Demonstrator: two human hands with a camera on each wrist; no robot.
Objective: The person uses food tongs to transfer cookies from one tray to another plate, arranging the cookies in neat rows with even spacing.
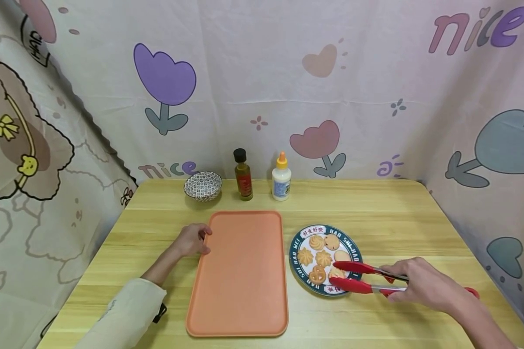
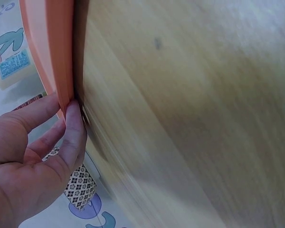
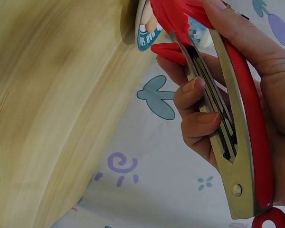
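An orange rectangular tray [image 1: 242, 276] lies on the table, and my left hand [image 1: 193, 239] pinches its upper left edge. In the left wrist view, the thumb and fingers of that hand [image 2: 42, 142] close on the tray's rim [image 2: 64, 61]. My right hand [image 1: 423, 283] grips red-tipped metal tongs [image 1: 390, 279], fingers curled round both arms, as the right wrist view also shows [image 3: 237, 118]. The parted tips of the tongs overlap the right side of a round plate [image 1: 296, 269] with a green patterned rim. Several cookies [image 1: 323, 258] lie on it, one between the tips.
Behind the tray stand a black-and-white patterned bowl [image 1: 203, 186], a dark-capped sauce bottle [image 1: 243, 177] and a white bottle [image 1: 281, 182] with an orange nozzle. The wooden table [image 1: 375, 203] meets a printed curtain [image 1: 253, 72] at the back and sides.
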